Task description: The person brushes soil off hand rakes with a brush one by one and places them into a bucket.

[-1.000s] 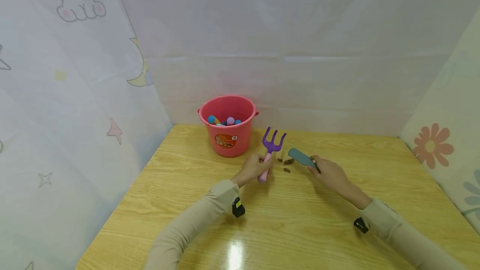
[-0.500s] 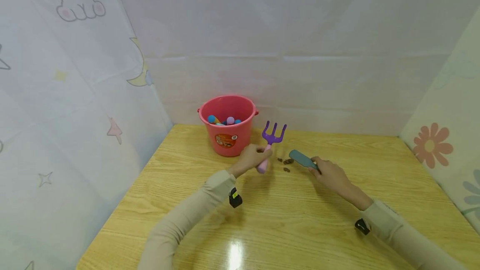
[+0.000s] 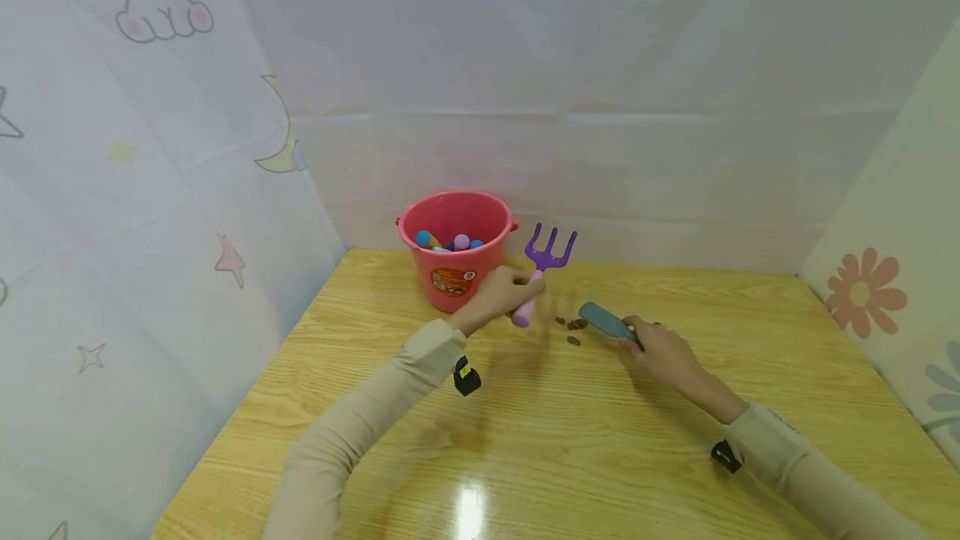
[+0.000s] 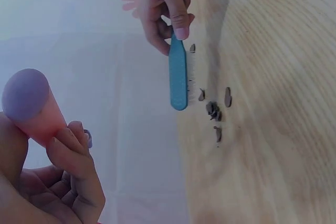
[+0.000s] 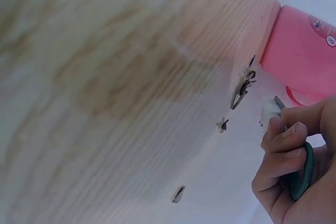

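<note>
My left hand [image 3: 497, 297] grips the pink handle of a toy garden fork [image 3: 549, 257] with three purple tines. The fork is raised over the table beside the bucket, its tines pointing away. In the left wrist view the handle's purple end [image 4: 26, 95] faces the camera, and the tines are hidden. A teal brush [image 4: 178, 77] with pale bristles [image 5: 270, 114] is held in my right hand [image 3: 663, 355] by its handle. Its head is close over several small brown scraps [image 3: 577, 324] on the tabletop.
A pink bucket [image 3: 491, 273] stands at the back of the wooden table [image 3: 585, 440], holding several colourful things with blue and lilac round ends. Printed cloth [image 3: 600, 107] hangs behind and along both sides.
My left hand has moved up and away with the fork, closer to the bucket's right side. My right hand and the brush have shifted only slightly; the brown scraps lie where they were.
</note>
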